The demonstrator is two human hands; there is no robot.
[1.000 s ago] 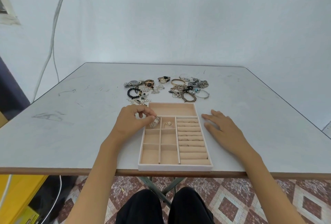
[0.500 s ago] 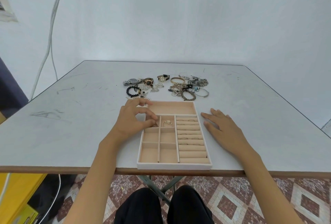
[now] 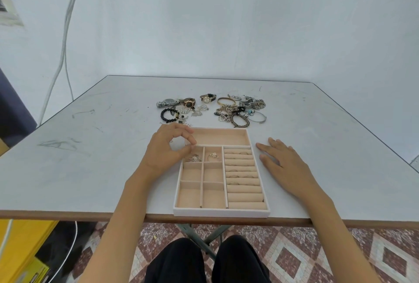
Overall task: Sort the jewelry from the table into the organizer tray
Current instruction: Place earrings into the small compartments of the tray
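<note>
— What is the room like?

— A plain pale blue-white wall [image 3: 226, 22] fills the back, evenly lit by soft daylight. Two thin white cables [image 3: 64, 33] run down it on the left, near the corner of a white window frame [image 3: 6, 8].

— And the furniture?

— A scuffed grey-white worktop [image 3: 90, 158] with a brown wooden edge stands on crossed grey metal legs [image 3: 204, 235]. A dark blue panel [image 3: 13, 112] stands at its left.

— The floor?

— Patterned red-brown and cream tiles [image 3: 294, 260] with diamond shapes. A yellow box-like object [image 3: 22, 248] sits low on the left.
</note>
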